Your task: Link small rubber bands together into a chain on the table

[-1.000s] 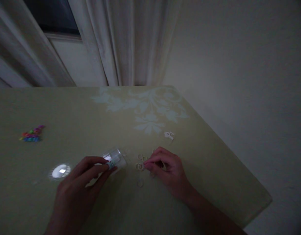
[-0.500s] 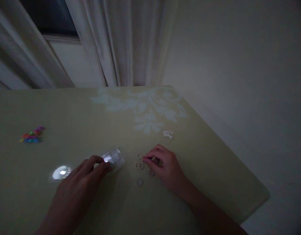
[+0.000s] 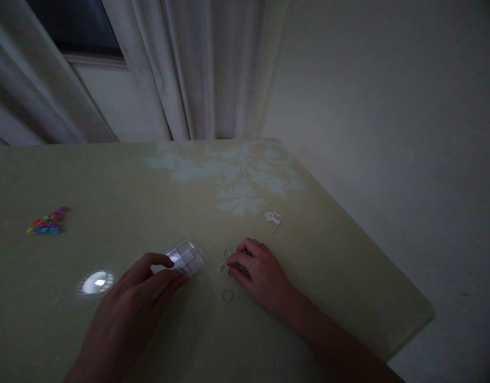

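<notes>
A small clear plastic container (image 3: 185, 256) lies on its side on the pale green table (image 3: 348, 266). My left hand (image 3: 129, 308) grips its near end between thumb and fingers. Several pale little rings (image 3: 227, 296) lie scattered just right of the container. My right hand (image 3: 259, 274) rests among them with its fingers curled down and pinched at the rings by its fingertips; what it holds is hidden in the dim light.
A heap of coloured small pieces (image 3: 45, 223) lies at the far left. A small white object (image 3: 272, 217) sits beyond my right hand. A bright light spot (image 3: 95, 282) shines on the table. Curtains (image 3: 197, 69) hang behind; the table's edge runs diagonally at right.
My right hand has slid a little left and lowered onto the rings, fingers curling in. My left hand stays on the container, whose greenish cap is no longer visible.
</notes>
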Demonstrator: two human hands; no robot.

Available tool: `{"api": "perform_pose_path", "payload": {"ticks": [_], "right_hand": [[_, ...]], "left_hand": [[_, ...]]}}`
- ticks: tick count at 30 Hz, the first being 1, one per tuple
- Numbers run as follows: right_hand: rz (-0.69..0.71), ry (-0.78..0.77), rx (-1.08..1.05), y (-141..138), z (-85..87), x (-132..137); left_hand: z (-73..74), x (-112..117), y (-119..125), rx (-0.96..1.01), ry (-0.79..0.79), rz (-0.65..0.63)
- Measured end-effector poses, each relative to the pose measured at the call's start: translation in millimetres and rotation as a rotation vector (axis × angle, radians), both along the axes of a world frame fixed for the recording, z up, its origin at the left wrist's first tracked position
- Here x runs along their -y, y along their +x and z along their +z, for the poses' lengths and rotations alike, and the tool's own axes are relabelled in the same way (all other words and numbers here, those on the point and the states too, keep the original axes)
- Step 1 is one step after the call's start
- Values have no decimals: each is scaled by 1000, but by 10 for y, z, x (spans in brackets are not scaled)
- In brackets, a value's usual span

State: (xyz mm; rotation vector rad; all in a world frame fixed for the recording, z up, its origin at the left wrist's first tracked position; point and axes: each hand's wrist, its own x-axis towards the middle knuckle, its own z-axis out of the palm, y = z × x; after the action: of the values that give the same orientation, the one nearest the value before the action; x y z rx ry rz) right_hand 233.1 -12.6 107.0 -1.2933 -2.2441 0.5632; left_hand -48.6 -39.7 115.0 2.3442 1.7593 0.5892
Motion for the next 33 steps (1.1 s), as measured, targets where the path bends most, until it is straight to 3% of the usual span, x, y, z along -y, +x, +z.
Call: {"api": "perform_pose_path", "payload": {"ticks": [7, 15, 20, 26, 30, 33], "right_hand": [[-11, 61, 26, -33, -12, 12], [-87, -95, -283, -36, 112, 16], [-74, -119, -440, -84, 152, 89], [79, -63, -537, -174, 173, 238], [60, -58, -509, -159, 182, 237], [-11, -52, -369, -125, 134, 175]], "left_hand": [[-26, -31, -8, 83, 27, -29], [-17, -33, 4, 146, 48, -12], [55, 48, 225, 329, 131, -3], [66, 238, 576, 616, -101, -100], [85, 231, 588, 701, -175, -27], [113, 206, 568, 731, -242, 90]]}}
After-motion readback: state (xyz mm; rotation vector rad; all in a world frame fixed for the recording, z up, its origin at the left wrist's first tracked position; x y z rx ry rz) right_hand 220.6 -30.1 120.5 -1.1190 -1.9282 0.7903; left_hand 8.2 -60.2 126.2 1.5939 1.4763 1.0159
